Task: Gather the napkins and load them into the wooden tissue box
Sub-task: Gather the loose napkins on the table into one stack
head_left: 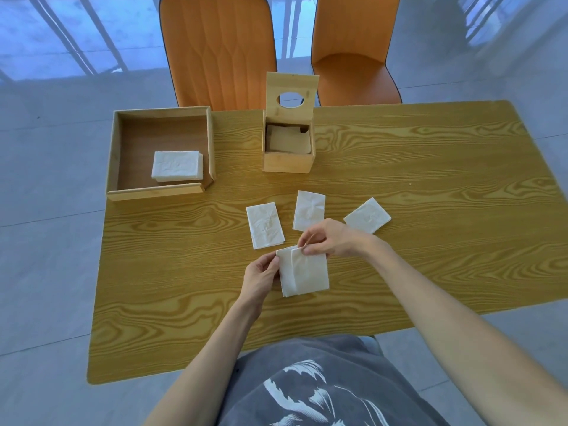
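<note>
Pinching the napkin stack [302,272], left fingers [270,265] grip its edge, right fingers [307,245] its top.

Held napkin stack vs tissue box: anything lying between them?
Head view: two loose napkins, a left one and a middle one, lie between the held stack and the tissue box.

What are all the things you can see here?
Table: one, yellow-brown wood grain, under everything.
Wooden tissue box: one, light wood, lid up, napkins inside, table's far side.
Wooden tray: one, light wood, far left.
Napkin stack: one, white, in the tray.
Loose napkins: three, white, flat mid-table.
Held napkins: one small stack, white, between both hands.
Chairs: two, orange, behind the table.
Shirt: one, grey, bottom.
Left hand: holds the stack's left edge.
Right hand: pinches its top.
</note>
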Available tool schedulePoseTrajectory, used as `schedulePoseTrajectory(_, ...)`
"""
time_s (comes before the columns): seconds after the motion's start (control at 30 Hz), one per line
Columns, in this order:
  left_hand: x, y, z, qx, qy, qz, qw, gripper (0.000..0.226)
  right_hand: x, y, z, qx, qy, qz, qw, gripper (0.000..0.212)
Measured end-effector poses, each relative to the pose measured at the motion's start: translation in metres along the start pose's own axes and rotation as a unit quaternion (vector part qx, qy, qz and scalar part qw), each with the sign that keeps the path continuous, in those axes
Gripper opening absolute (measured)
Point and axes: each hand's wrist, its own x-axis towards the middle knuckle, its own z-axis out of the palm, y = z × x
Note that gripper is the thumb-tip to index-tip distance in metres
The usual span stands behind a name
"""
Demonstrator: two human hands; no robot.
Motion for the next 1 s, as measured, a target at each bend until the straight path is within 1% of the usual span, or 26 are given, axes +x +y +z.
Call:
schedulePoseTrajectory(0.1, 0.000, 0.000, -0.002, -0.008, -0.005, -0.004, 1.000, 0.026, 0.012, 0.005, 0.015, 0.037, 0.008, -0.004, 0.999, 0.007)
schedulePoseTrajectory(0.3, 0.001, -0.001, -0.006, -0.039, 0.003, -0.031, 0.999, 0.019, 0.022, 0.010, 0.034, 0.058, 0.055, -0.030, 0.996, 0.010)
schedulePoseTrajectory(0.53, -0.002, 0.003, -0.015, -0.115, 0.005, -0.054, 0.992, 0.029, 0.034, 0.000, 0.052, 0.014, 0.131, -0.047, 0.990, 0.007)
schedulePoseTrajectory(0.63, -0.004, 0.003, -0.023, -0.138, 0.002, -0.042, 0.990, 0.039, 0.041, -0.011, 0.061, -0.035, 0.164, -0.047, 0.985, 0.019)
schedulePoseTrajectory(0.7, -0.004, 0.002, -0.030, -0.126, 0.028, -0.029, 0.991, 0.041, 0.047, -0.020, 0.065, -0.066, 0.188, -0.043, 0.979, 0.026)
schedulePoseTrajectory(0.83, 0.001, 0.004, -0.048, -0.122, 0.105, -0.022, 0.987, 0.029, 0.060, -0.038, 0.063, -0.082, 0.251, -0.032, 0.964, 0.028)
schedulePoseTrajectory(0.9, 0.003, 0.006, -0.059, -0.120, 0.126, -0.017, 0.985, 0.025, 0.068, -0.043, 0.057, -0.130, 0.279, -0.003, 0.952, 0.029)
schedulePoseTrajectory(1.0, 0.003, 0.009, -0.071, -0.119, 0.138, -0.008, 0.983, 0.024, 0.080, -0.050, 0.049, -0.201, 0.294, 0.032, 0.934, 0.034)
